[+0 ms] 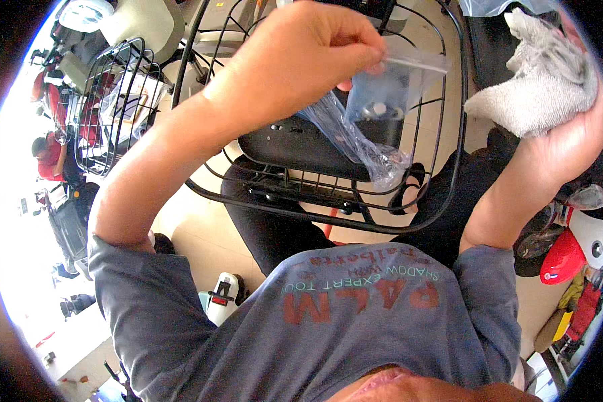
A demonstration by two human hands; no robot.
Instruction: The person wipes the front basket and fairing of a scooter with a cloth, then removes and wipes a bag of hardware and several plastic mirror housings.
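Observation:
My left hand is closed, its thumb and fingers pinching the top edge of a small clear zip bag. A few small parts show inside the bag, which hangs over a black wire basket. At the right, my right hand is closed around a crumpled grey-white cloth, which hides most of its fingers. Below the bag, crumpled clear plastic wrap lies in the basket, partly over a black panel with small holes.
Another black wire basket with papers stands at the left, near a person in red. A red and white rounded thing is at the right. Below the near basket are my dark-clothed legs. A white and black object is on the floor.

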